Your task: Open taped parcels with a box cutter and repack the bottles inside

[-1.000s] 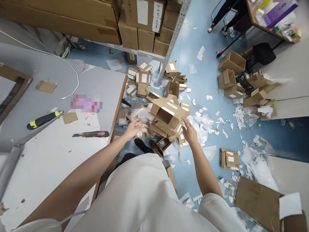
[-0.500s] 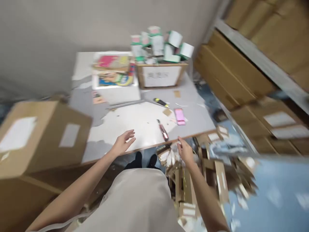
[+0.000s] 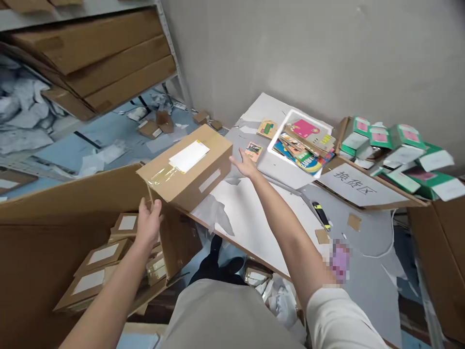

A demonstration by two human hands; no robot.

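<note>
Both hands flank the taped cardboard box (image 3: 187, 167) on the worktop (image 3: 254, 218) edge: left hand (image 3: 148, 224) spread at its near corner, right hand (image 3: 246, 166) spread behind it. Booklets (image 3: 303, 143) and 1 yellow-handled knife (image 3: 321, 215) lie beyond.

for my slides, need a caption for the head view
Both hands, left hand and right hand, reach either end of a taped cardboard box at the table edge.
</note>
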